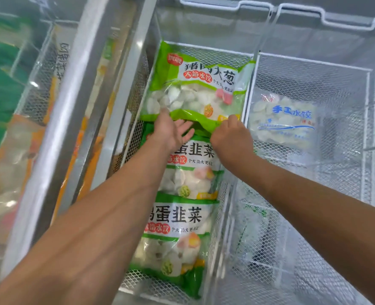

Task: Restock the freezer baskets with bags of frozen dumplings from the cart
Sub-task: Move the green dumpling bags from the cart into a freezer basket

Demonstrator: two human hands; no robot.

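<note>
At frame centre, the left hand lies with straight fingers under the lower edge of the top green dumpling bag in the wire basket; just right, the right hand pinches that edge. Farther right lies a clear bag.

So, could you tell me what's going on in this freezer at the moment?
A person is placing a green dumpling bag at the far end of a wire basket. The right hand pinches its near edge; the left hand lies open beside it. Two more green bags already lie in the same basket. The next basket holds one white bag.
</note>
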